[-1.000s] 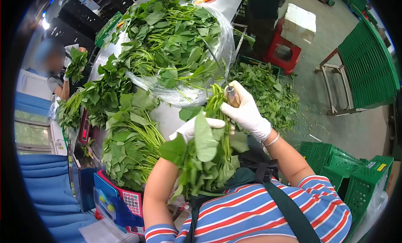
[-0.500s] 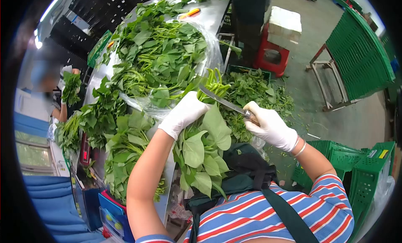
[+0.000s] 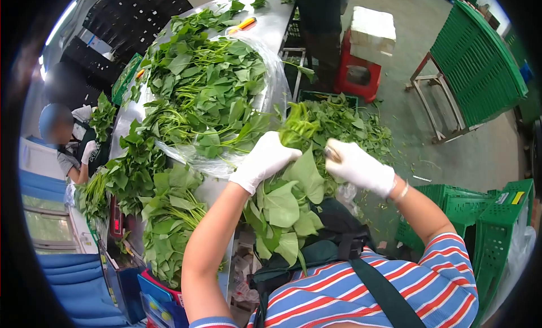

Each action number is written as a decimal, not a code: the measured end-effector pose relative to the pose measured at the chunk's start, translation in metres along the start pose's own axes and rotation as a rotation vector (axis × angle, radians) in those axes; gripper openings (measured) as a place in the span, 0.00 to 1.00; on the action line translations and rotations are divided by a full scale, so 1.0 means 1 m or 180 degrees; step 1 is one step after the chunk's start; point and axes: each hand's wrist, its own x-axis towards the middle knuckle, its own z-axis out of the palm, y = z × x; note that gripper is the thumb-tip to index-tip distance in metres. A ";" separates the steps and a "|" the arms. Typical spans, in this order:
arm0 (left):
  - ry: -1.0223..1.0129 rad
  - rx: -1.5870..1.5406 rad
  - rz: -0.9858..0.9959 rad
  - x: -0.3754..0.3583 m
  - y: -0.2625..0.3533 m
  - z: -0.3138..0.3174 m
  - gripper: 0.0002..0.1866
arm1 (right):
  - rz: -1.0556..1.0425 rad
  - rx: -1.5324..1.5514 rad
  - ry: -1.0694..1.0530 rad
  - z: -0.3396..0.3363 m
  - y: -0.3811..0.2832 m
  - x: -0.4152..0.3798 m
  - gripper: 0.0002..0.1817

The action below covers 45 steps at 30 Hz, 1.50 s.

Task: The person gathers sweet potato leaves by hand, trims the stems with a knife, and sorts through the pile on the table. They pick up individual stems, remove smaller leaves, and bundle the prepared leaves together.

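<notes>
I am gripping one bunch of leafy greens (image 3: 285, 206) in my left hand (image 3: 264, 160), fingers closed around it just below the cut stem ends (image 3: 297, 126), which are pointing away from me toward 12 o'clock while the broad leaves are hanging down toward 6 o'clock against my apron. So the bunch's long axis is running 12 to 6, and the stem ends are lying at about 1 o'clock from my left fist. My right hand (image 3: 357, 166) is sitting at 3 o'clock from the left, fist curled around a knife handle (image 3: 331, 153); the blade is hidden among the leaves, so I cannot say where its edge is resting. The right hand is the nearer one to the stem tips. At 10 o'clock a big heap of greens (image 3: 206, 91) is lying on clear plastic on the steel table (image 3: 271, 23). I am counting two gloved hands of mine, one bunch, one knife, and one co-worker's gloved hand (image 3: 88, 152) at 9 o'clock.
</notes>
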 end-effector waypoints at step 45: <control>-0.0372 0.3232 0.0027 -0.211 -0.142 -0.080 0.22 | 0.1203 0.1585 0.0592 0.111 0.165 -0.041 0.08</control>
